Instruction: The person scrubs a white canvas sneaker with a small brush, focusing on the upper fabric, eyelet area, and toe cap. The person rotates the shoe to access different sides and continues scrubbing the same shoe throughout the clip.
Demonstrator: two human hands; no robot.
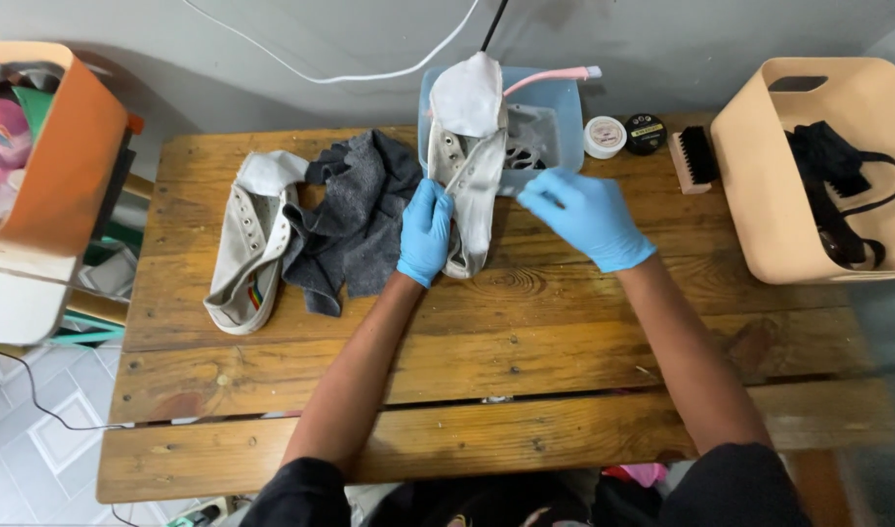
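Blue-gloved left hand (425, 231) grips sneaker (470, 166) | right hand (586, 213) pinches lace

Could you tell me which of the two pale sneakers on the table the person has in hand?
The sneaker by the blue tub, gripped by the left hand. The other sneaker lies untouched left of the grey cloth.

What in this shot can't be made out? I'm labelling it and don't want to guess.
- Head view: the contents of the blue tub are mostly hidden by the held shoe.
- What the right hand pinches is too small to tell.
- The dark items in the beige basket are unclear.
- The orange bin is cut off by the left edge.
- The left hand covers the shoe's side.
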